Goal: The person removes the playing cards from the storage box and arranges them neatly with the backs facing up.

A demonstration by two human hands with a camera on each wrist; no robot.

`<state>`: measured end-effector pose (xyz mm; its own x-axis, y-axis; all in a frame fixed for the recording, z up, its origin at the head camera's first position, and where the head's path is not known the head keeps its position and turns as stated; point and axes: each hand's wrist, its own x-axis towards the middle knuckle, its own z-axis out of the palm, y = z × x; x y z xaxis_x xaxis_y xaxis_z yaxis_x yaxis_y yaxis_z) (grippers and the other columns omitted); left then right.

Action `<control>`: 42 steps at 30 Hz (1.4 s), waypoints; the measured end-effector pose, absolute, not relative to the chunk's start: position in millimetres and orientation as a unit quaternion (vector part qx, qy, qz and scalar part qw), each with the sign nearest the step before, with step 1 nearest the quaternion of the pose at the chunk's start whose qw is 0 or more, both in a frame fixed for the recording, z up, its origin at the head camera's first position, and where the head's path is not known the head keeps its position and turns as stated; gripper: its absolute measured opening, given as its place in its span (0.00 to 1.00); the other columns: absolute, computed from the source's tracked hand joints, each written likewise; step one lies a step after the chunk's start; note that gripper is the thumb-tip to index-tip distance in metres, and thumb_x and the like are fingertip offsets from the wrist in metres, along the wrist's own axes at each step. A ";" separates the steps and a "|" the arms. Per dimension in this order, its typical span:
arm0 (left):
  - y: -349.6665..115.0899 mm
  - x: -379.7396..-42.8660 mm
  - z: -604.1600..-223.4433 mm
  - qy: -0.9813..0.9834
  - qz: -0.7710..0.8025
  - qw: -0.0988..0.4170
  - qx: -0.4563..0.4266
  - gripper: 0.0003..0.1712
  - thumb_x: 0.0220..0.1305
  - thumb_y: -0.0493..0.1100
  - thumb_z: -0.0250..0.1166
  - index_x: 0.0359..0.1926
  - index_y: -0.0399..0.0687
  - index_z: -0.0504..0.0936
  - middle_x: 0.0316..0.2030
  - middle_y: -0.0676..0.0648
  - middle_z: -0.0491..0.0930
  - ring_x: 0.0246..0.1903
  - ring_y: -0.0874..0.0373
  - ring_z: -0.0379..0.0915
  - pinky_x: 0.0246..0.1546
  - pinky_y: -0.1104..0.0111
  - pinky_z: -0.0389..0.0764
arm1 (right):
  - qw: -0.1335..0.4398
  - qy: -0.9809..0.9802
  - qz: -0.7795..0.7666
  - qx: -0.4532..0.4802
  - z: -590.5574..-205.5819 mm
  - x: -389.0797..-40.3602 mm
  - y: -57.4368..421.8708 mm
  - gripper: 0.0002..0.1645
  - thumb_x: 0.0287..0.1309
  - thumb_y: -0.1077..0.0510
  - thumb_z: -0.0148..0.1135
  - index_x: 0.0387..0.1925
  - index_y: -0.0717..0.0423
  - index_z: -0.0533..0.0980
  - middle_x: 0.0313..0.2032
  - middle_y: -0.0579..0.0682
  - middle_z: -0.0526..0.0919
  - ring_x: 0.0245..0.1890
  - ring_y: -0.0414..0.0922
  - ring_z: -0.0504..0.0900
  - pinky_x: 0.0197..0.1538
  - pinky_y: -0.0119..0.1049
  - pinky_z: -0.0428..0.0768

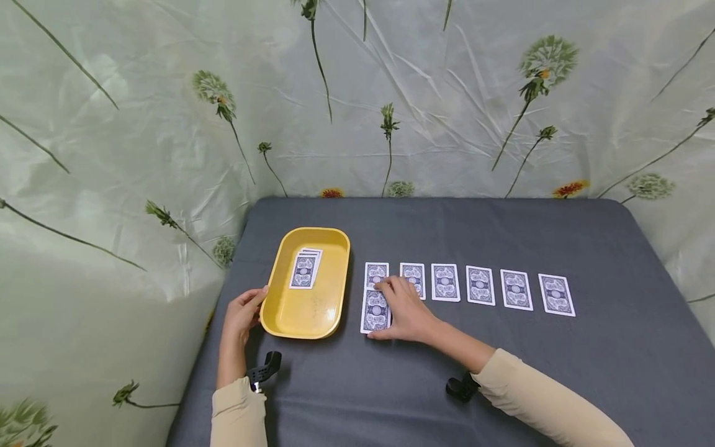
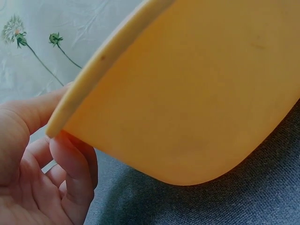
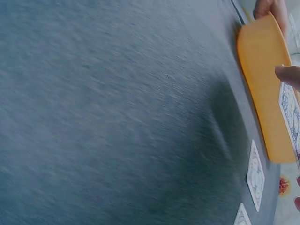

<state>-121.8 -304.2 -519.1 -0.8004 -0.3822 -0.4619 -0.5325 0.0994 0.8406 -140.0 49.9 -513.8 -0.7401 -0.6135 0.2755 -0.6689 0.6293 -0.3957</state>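
Observation:
My left hand (image 1: 241, 315) pinches the left rim of a yellow tray (image 1: 329, 329) between thumb and fingers, the rim showing close up in the left wrist view. Inside the tray lies a small fanned pile of playing cards (image 1: 303, 272), backs up. My right hand (image 1: 410, 310) holds a playing card (image 1: 374, 312) by its edges, patterned blue back facing up. In the right wrist view the thumb (image 3: 288, 75) is at one end of this card, with the tray behind. The held card overlaps the near part of another face-down card (image 1: 377, 272) at the row's left end.
Several face-down cards run in a row rightward across the grey cloth-covered table (image 1: 447, 236), from one beside my right fingers (image 1: 420, 292) to the far-right card (image 1: 556, 295). A floral curtain (image 1: 363, 143) hangs behind and to the left. Black bands (image 1: 268, 367) are at both wrists.

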 end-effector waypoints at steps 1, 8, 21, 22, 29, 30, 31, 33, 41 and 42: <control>-304.3 -121.8 -519.2 0.739 0.596 0.063 -0.309 0.32 0.55 0.61 0.63 0.48 0.39 0.74 0.26 0.56 0.74 0.22 0.64 0.71 0.24 0.72 0.75 | 0.052 -0.902 0.239 0.355 -515.0 -137.4 50.4 0.55 0.25 0.29 0.72 0.53 0.60 0.68 0.43 0.52 0.69 0.42 0.48 0.67 0.44 0.43 0.66; -304.2 -121.7 -520.4 0.731 0.604 0.059 -0.312 0.28 0.55 0.60 0.63 0.44 0.41 0.75 0.25 0.57 0.74 0.21 0.65 0.71 0.23 0.72 0.75 | 0.045 -0.903 0.236 0.356 -526.6 -122.7 49.6 0.55 0.23 0.30 0.73 0.51 0.59 0.69 0.42 0.52 0.69 0.41 0.48 0.67 0.45 0.42 0.65; -304.3 -121.3 -523.9 0.727 0.609 0.056 -0.313 0.27 0.56 0.59 0.63 0.44 0.41 0.75 0.25 0.57 0.74 0.22 0.65 0.71 0.23 0.72 0.75 | 0.033 -0.913 0.208 0.351 -546.1 -113.4 47.1 0.54 0.23 0.29 0.72 0.49 0.59 0.70 0.42 0.51 0.70 0.43 0.48 0.69 0.47 0.44 0.67; -304.8 -121.5 -524.2 0.728 0.608 0.056 -0.313 0.27 0.56 0.59 0.63 0.45 0.41 0.75 0.25 0.58 0.74 0.22 0.65 0.71 0.23 0.72 0.75 | 0.032 -0.914 0.205 0.348 -546.7 -113.6 47.0 0.54 0.23 0.29 0.72 0.49 0.59 0.70 0.42 0.51 0.70 0.43 0.48 0.69 0.46 0.44 0.67; -305.4 -122.5 -523.7 0.729 0.607 0.052 -0.313 0.27 0.55 0.59 0.64 0.44 0.41 0.75 0.25 0.57 0.74 0.21 0.65 0.72 0.23 0.72 0.75 | 0.030 -0.920 0.183 0.346 -550.1 -116.2 43.9 0.54 0.26 0.26 0.69 0.51 0.58 0.70 0.43 0.52 0.70 0.43 0.49 0.69 0.47 0.44 0.67; -305.6 -122.5 -524.0 0.728 0.608 0.052 -0.314 0.27 0.55 0.59 0.64 0.44 0.41 0.75 0.25 0.57 0.74 0.21 0.64 0.72 0.23 0.72 0.75 | 0.032 -0.919 0.181 0.348 -550.4 -116.7 43.5 0.54 0.26 0.26 0.69 0.51 0.58 0.70 0.43 0.52 0.70 0.43 0.49 0.69 0.47 0.44 0.67; -305.8 -122.5 -524.1 0.728 0.607 0.052 -0.314 0.27 0.55 0.59 0.64 0.43 0.41 0.75 0.25 0.57 0.74 0.21 0.64 0.72 0.22 0.73 0.74 | 0.033 -0.919 0.181 0.349 -550.7 -117.0 43.3 0.54 0.25 0.26 0.69 0.51 0.58 0.70 0.43 0.51 0.70 0.43 0.49 0.69 0.47 0.44 0.67; -306.1 -122.4 -524.0 0.727 0.607 0.052 -0.316 0.26 0.55 0.59 0.64 0.42 0.42 0.75 0.24 0.57 0.74 0.20 0.64 0.71 0.22 0.73 0.74 | 0.034 -0.918 0.181 0.351 -551.3 -117.6 42.7 0.54 0.25 0.26 0.69 0.51 0.57 0.71 0.43 0.51 0.69 0.43 0.49 0.69 0.47 0.44 0.67; -305.5 -123.8 -522.7 0.728 0.604 0.059 -0.319 0.29 0.56 0.59 0.64 0.46 0.39 0.74 0.25 0.57 0.74 0.21 0.64 0.70 0.23 0.73 0.74 | 0.033 -0.917 0.185 0.351 -553.2 -118.1 43.4 0.53 0.27 0.26 0.68 0.52 0.56 0.71 0.43 0.51 0.70 0.43 0.49 0.69 0.48 0.44 0.67; -305.4 -123.8 -522.8 0.728 0.603 0.060 -0.319 0.30 0.56 0.60 0.63 0.46 0.39 0.74 0.25 0.57 0.74 0.21 0.64 0.70 0.23 0.73 0.74 | 0.033 -0.917 0.186 0.352 -553.4 -117.9 43.7 0.53 0.27 0.26 0.68 0.52 0.56 0.71 0.43 0.51 0.70 0.43 0.49 0.69 0.48 0.44 0.67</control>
